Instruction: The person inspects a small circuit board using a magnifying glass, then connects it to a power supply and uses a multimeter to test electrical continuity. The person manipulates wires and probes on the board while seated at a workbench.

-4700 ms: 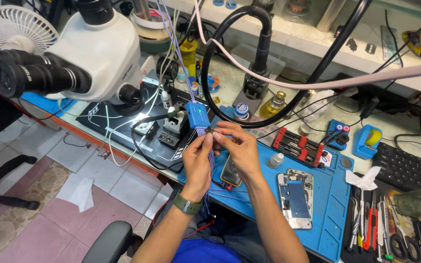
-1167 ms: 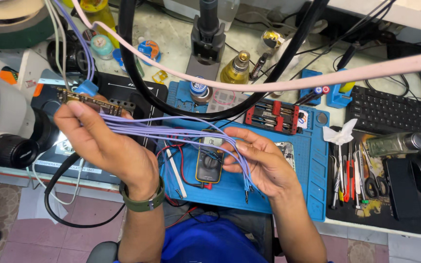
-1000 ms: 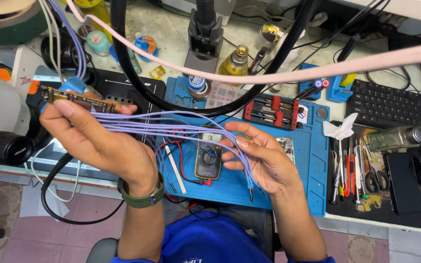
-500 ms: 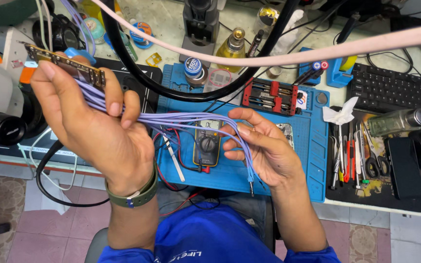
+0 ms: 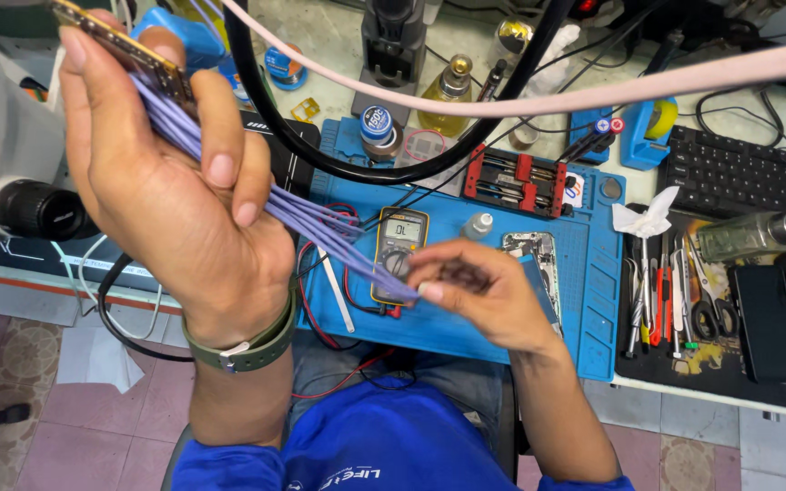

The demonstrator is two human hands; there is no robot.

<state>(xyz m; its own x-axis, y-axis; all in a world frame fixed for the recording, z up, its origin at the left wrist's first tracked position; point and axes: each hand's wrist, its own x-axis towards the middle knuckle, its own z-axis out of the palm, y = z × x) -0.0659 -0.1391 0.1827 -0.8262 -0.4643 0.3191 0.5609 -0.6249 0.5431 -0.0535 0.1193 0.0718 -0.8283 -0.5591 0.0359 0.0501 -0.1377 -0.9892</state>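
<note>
Purple wires (image 5: 320,227) strung between raised left hand (image 5: 166,191), right hand (image 5: 475,291) (fingers pinching)

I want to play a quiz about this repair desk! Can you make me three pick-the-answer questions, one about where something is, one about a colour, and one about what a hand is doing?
1. Where does the yellow meter lie?
A. on the blue mat
B. on the keyboard
C. on the floor

2. What colour are the wires between the hands?
A. green
B. purple
C. white

3. What is the left hand doing?
A. resting flat on the table
B. holding a narrow board up
C. holding scissors

Answers: 1 A, the meter sits on the mat, below the right hand. 2 B, the bundle is pale purple. 3 B, its fingers are closed around the raised board.
</note>
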